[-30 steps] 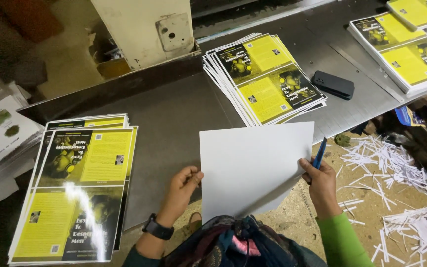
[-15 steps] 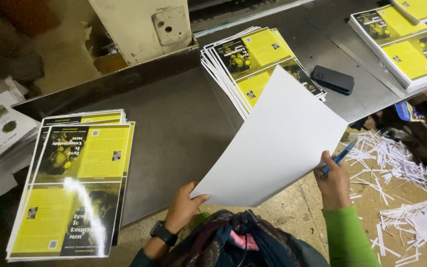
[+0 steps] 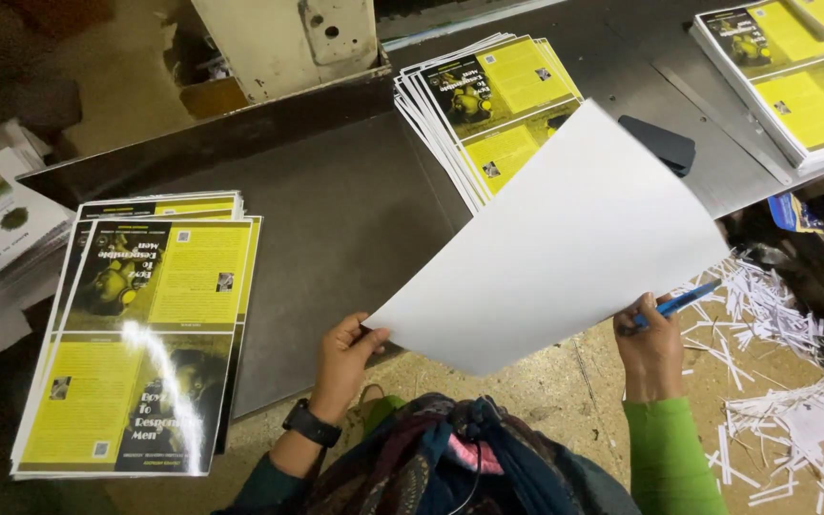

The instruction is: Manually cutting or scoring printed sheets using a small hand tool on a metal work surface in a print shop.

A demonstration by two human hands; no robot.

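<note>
My left hand (image 3: 343, 358) pinches the near left corner of a large white sheet (image 3: 565, 243), which is lifted and tilted over the dark table. At the sheet's right lower edge, my right hand (image 3: 650, 345) grips it together with a blue pen (image 3: 679, 302). A black watch sits on my left wrist. The raised sheet hides part of a fanned stack of yellow-and-black printed covers (image 3: 488, 95) behind it. Another stack of the same covers (image 3: 145, 324) lies to the left of my left hand.
A black phone (image 3: 660, 143) lies on the metal table (image 3: 336, 219) right of the middle stack. A third stack of covers (image 3: 793, 81) is at the far right. White paper strips (image 3: 793, 381) litter the floor at right. A beige machine (image 3: 288, 38) stands behind.
The white sheet went from lying flat before me to being lifted and swung up to the right, covering more of the middle stack. My hands stayed on its lower edge.
</note>
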